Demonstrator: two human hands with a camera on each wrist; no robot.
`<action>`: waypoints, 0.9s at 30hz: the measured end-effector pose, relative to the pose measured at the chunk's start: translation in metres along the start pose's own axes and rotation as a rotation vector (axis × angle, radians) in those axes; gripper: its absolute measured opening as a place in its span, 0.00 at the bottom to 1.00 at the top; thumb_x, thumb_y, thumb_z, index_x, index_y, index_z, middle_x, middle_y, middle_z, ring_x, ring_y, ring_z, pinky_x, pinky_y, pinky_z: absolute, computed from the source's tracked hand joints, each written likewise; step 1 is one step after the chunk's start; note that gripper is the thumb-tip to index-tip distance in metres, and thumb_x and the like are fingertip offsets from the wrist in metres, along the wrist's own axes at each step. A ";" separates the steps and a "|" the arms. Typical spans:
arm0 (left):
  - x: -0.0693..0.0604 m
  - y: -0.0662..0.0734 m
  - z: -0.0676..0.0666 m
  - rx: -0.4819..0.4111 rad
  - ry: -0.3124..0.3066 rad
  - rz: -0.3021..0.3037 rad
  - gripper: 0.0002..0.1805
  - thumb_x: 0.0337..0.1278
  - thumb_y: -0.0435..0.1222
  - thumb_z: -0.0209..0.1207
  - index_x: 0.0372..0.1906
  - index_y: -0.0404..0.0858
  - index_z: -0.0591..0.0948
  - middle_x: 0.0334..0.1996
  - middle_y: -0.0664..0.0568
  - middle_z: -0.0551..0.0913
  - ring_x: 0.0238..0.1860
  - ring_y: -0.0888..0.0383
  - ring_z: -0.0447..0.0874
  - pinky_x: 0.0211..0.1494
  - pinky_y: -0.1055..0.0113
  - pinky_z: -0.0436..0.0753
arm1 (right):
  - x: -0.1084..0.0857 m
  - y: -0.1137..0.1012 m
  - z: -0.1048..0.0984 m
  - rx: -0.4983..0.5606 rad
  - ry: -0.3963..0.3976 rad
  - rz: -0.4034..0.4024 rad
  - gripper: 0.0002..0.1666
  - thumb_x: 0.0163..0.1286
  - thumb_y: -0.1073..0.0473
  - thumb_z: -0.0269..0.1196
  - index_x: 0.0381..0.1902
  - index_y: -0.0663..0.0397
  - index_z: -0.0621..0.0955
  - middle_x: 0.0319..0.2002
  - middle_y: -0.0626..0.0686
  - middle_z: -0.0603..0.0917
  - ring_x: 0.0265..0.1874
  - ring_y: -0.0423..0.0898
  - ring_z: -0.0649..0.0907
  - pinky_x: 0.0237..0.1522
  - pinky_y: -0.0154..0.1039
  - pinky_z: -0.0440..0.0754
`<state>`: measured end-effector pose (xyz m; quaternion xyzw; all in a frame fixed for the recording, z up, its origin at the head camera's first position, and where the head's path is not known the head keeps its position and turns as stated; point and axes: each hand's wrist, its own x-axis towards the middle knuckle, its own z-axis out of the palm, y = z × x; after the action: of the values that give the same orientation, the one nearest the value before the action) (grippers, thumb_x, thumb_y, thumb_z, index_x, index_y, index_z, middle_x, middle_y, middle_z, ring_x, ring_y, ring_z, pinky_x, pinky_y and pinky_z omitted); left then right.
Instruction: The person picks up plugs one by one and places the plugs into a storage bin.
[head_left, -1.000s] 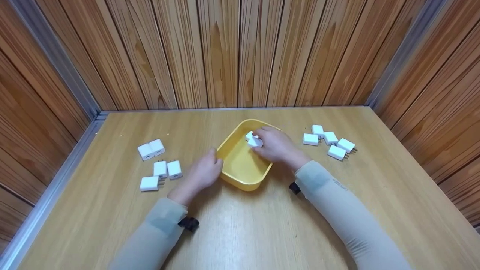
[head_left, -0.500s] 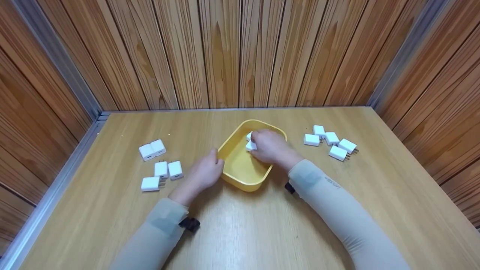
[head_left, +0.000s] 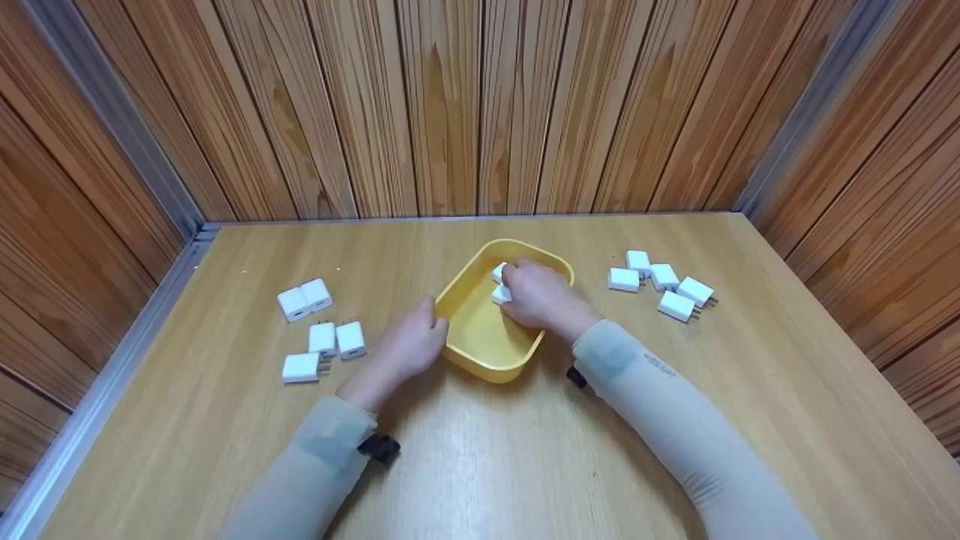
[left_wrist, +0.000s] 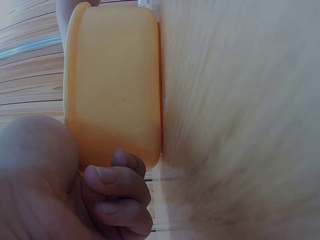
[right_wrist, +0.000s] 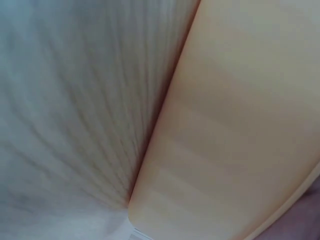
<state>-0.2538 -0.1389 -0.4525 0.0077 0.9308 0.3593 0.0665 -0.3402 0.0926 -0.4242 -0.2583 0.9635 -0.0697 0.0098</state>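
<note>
A yellow plastic bin stands at an angle on the wooden table. My left hand holds its left rim, thumb on top; in the left wrist view the curled fingers lie against the outer wall. Reaching over the right rim, my right hand is down inside the bin with its fingertips at a white charger plug. Another white charger lies just behind that one, partly covered by the hand. In the right wrist view the bin's outer wall hides the fingers.
Several white chargers lie loosely grouped left of the bin. To its right sits another group of several white chargers, some with prongs showing. Wood-panelled walls enclose the table at the back and both sides.
My right hand has moved slightly left and deeper into the bin with the charger, lowering it beside the other one. The left hand and bin have hardly moved.
</note>
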 end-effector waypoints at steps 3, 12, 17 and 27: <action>0.000 0.000 0.000 -0.005 0.007 -0.001 0.35 0.87 0.46 0.45 0.87 0.34 0.61 0.79 0.35 0.74 0.73 0.40 0.78 0.79 0.40 0.72 | 0.001 0.000 0.000 -0.017 0.002 -0.008 0.23 0.74 0.52 0.71 0.57 0.62 0.82 0.50 0.61 0.82 0.46 0.58 0.84 0.52 0.59 0.85; 0.000 -0.001 0.001 0.010 0.020 0.044 0.32 0.86 0.45 0.45 0.83 0.31 0.64 0.69 0.33 0.80 0.60 0.42 0.82 0.72 0.40 0.78 | 0.006 0.001 0.001 -0.038 0.022 -0.022 0.22 0.71 0.52 0.74 0.54 0.60 0.83 0.51 0.61 0.82 0.47 0.59 0.85 0.50 0.59 0.86; -0.001 0.000 0.000 0.001 0.003 0.023 0.35 0.87 0.46 0.45 0.87 0.32 0.60 0.77 0.33 0.74 0.72 0.40 0.79 0.77 0.39 0.74 | 0.008 0.001 0.001 -0.014 0.017 -0.023 0.23 0.72 0.52 0.74 0.55 0.61 0.83 0.52 0.61 0.82 0.48 0.59 0.85 0.52 0.59 0.85; 0.001 -0.001 0.000 -0.012 -0.019 -0.017 0.35 0.88 0.47 0.45 0.88 0.36 0.59 0.79 0.36 0.73 0.71 0.43 0.80 0.78 0.40 0.74 | 0.014 -0.001 0.002 0.021 0.014 -0.019 0.23 0.73 0.51 0.75 0.54 0.62 0.83 0.52 0.61 0.82 0.47 0.59 0.85 0.53 0.59 0.86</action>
<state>-0.2546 -0.1396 -0.4529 0.0030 0.9280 0.3641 0.0784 -0.3513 0.0844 -0.4260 -0.2667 0.9603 -0.0815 0.0051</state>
